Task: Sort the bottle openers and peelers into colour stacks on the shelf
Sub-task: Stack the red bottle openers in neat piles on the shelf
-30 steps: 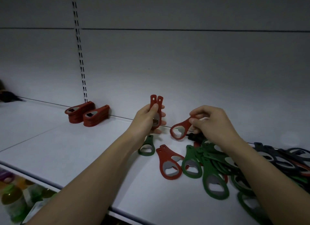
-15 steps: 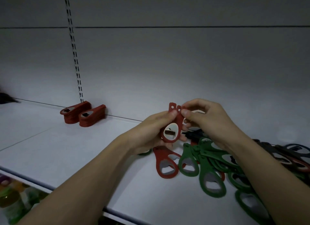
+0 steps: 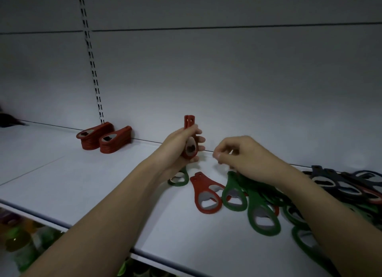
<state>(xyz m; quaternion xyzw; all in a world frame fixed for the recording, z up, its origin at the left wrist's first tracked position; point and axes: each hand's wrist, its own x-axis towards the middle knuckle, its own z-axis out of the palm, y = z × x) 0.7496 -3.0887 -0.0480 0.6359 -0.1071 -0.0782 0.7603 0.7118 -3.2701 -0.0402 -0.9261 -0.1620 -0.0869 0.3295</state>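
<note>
No readable text, labels, brands or numbers anywhere, red, green and dark bottle openers [image 3: 207,196] unmarked, shelf [image 3: 82,183] and back panel plain, lower-shelf bottles [image 3: 18,243] too blurred to read

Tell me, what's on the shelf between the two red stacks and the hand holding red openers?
Nothing: bare white shelf between red stacks and left hand, head view.
</note>
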